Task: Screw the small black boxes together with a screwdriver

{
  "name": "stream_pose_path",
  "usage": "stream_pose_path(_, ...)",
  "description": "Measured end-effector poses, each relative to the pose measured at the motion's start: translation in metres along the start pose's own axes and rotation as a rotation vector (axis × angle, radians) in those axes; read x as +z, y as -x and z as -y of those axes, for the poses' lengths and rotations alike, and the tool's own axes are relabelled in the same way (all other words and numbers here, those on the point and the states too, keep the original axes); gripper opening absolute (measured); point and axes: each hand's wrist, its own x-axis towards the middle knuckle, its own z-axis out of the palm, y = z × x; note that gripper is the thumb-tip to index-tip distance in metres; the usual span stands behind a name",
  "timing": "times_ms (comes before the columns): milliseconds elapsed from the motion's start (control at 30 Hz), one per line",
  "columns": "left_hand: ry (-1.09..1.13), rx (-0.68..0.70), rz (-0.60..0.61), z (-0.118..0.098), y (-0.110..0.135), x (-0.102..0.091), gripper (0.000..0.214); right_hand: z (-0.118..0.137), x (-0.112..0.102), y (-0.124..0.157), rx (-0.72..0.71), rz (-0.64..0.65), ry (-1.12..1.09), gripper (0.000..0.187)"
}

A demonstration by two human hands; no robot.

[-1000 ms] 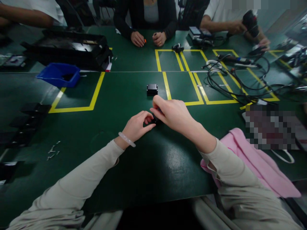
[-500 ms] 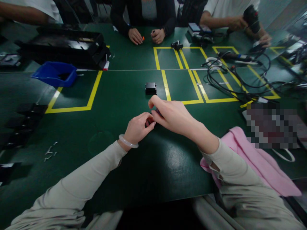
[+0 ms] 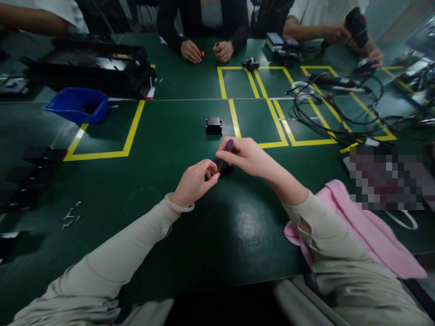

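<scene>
My right hand (image 3: 249, 157) pinches a small screwdriver with a purple handle (image 3: 228, 146), its tip slanting down toward a small black part (image 3: 221, 166) on the green table. My left hand (image 3: 195, 182) has its fingers curled and pinched on that black part, steadying it from the left. Most of the part is hidden between the two hands. A second small black block (image 3: 214, 125) lies alone on the table just beyond my hands.
A blue bin (image 3: 77, 105) and a black tray (image 3: 91, 63) stand at the far left. Black parts (image 3: 32, 174) and loose screws (image 3: 70, 213) lie at the left. Tangled cables (image 3: 326, 113) fill the far right. A pink cloth (image 3: 360, 231) lies at the near right. Other people's hands (image 3: 205, 50) rest across the table.
My right hand has turned and lifted slightly, so the purple screwdriver handle now shows above its fingers. My left hand stays on the black part.
</scene>
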Motion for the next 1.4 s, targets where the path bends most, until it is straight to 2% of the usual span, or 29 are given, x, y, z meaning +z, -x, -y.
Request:
stream_pose_path(167,0.001,0.002,0.023,-0.001,-0.001,-0.002,0.007,-0.015,0.012,-0.003,-0.003,0.055,-0.115,0.030)
stream_pose_path(467,-0.063,0.050,0.024,0.003,0.001,0.002,0.011,-0.007,0.013,-0.003,0.004,0.103,0.009,0.023)
stream_pose_path(600,-0.075,0.071,0.003,0.007,0.002,0.006,0.011,-0.009,0.015,-0.004,-0.013,0.105,-0.010,0.023)
stream_pose_path(800,-0.063,0.059,0.026,0.008,0.003,0.004,0.011,-0.018,0.018,-0.002,0.027,0.016,-0.265,0.028)
stream_pose_path(933,-0.031,0.040,0.031,0.005,0.004,0.003,0.008,-0.020,0.014,-0.001,0.007,-0.008,-0.272,0.025)
stream_pose_path(1067,-0.005,0.016,0.050,0.002,0.004,0.001,0.007,-0.017,0.004,0.005,-0.022,0.064,-0.193,0.029)
stream_pose_path(1133,-0.008,0.002,0.051,0.001,0.004,0.001,0.008,-0.018,0.000,0.012,-0.060,0.052,-0.112,0.031)
stream_pose_path(1267,-0.013,-0.020,0.053,0.001,0.003,0.000,0.009,-0.023,0.005,0.029,-0.112,0.061,0.362,0.026)
stream_pose_path(1400,-0.025,-0.014,0.047,0.000,0.003,0.002,0.011,-0.027,0.015,0.039,-0.182,0.062,0.532,0.029)
